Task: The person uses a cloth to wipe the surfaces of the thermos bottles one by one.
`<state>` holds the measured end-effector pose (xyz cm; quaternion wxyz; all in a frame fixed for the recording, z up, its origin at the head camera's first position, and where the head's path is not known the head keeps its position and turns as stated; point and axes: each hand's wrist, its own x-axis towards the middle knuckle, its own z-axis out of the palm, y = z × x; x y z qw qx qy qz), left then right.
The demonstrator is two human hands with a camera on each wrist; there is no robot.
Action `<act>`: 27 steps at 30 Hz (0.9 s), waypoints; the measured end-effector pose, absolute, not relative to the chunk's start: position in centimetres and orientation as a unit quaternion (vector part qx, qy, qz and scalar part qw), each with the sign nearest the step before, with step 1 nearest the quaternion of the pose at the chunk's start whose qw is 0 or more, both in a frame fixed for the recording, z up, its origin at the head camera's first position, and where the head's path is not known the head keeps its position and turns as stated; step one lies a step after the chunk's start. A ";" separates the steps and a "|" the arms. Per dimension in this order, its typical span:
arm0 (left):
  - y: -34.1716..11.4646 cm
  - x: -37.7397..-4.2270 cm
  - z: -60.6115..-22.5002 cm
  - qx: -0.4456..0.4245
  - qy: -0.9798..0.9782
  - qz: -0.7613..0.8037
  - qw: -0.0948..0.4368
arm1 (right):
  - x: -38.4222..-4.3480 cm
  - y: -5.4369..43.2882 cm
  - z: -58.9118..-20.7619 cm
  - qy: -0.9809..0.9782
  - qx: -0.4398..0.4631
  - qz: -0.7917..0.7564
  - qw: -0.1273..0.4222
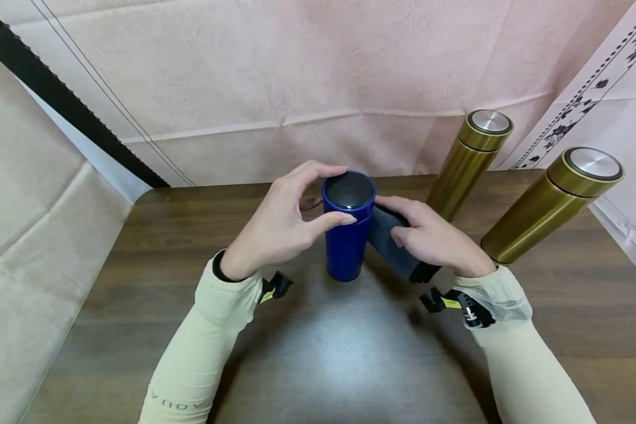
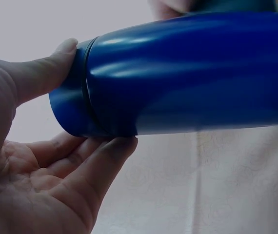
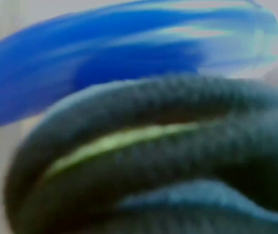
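Observation:
A blue thermos flask (image 1: 345, 244) with a dark, shiny top stands upright on the wooden table. My left hand (image 1: 281, 221) grips it around the lid, thumb on the near side and fingers behind; the left wrist view shows the thumb on the lid (image 2: 66, 105) and a fingertip below the seam. In my right hand (image 1: 434, 232) is a folded dark grey-blue cloth (image 1: 389, 241), held against the flask's right side. Up close in the right wrist view, the cloth's thick folds (image 3: 144, 151) overlap the blue flask (image 3: 139, 53), and the fingers are hidden.
Two gold thermos flasks with silver-topped lids stand to the right, one farther back (image 1: 463, 171) and one nearer (image 1: 546, 212), close to my right wrist. A pale pink patterned cloth (image 1: 297, 76) hangs behind the wooden table (image 1: 138, 306).

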<state>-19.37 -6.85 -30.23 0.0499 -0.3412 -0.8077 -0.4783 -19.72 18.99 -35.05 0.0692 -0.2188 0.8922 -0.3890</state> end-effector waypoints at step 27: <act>-6.8 -19.4 -30.3 -0.334 -0.815 -0.470 0.050 | -21.5 16.7 -40.6 0.894 -0.222 -0.378 0.093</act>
